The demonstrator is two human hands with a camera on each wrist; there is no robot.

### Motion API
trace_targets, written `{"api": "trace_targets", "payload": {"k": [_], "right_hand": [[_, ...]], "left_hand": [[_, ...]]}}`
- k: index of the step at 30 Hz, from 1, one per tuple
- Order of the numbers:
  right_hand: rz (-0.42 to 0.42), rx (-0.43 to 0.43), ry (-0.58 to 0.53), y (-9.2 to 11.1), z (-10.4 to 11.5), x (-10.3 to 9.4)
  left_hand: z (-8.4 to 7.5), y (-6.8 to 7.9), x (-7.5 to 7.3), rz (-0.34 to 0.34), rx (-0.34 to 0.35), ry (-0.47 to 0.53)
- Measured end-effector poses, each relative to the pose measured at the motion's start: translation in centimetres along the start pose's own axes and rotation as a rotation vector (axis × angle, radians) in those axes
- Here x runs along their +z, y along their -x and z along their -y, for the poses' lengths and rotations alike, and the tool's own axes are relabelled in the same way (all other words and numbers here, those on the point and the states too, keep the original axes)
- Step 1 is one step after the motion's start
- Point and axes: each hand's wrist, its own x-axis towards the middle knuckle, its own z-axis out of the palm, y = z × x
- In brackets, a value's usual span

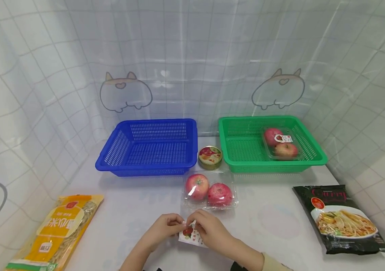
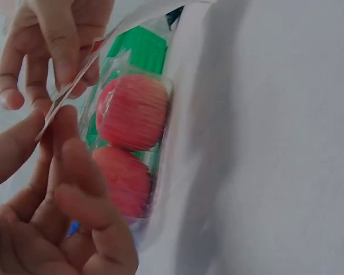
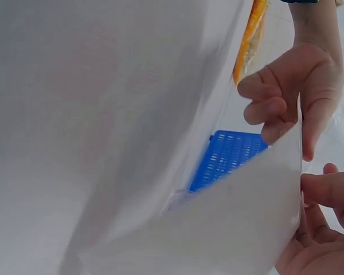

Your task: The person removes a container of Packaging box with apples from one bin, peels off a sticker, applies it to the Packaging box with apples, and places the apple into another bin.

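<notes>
In the head view, both hands meet over a white label sheet [image 1: 196, 238] with a red fruit print and lettering. My left hand [image 1: 165, 230] pinches its upper edge between thumb and fingers. Close beside it, my right hand [image 1: 212, 230] pinches the same edge; its fingers cover part of the print. The sheet's blank back [image 3: 235, 212] fills the lower part of the right wrist view, while the left wrist view catches it nearly edge-on. Just beyond the hands lies a clear plastic box [image 1: 226, 176] with two red apples [image 1: 220, 194], no label visible on it.
A blue basket [image 1: 145, 172] stands back left. The green basket [image 1: 263, 168] at back right contains a labelled apple box [image 1: 283, 145]. Between them sits a round tin [image 1: 210, 157]. A yellow noodle bag [image 1: 55, 229] lies left, a black curry noodle pack [image 1: 343, 220] right.
</notes>
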Motion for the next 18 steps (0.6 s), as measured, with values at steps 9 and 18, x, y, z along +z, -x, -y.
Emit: {"api": "trace_targets", "payload": {"k": [9, 18], "right_hand": [[0.010, -0.002, 0.011, 0.07, -0.10, -0.01], [-0.095, -0.128, 0.146, 0.05, -0.32, 0.36]], "left_hand": [[0.39, 0.25, -0.03, 0.147, -0.084, 0.311], [0.33, 0.08, 0.57, 0.157, -0.134, 0.474]]}}
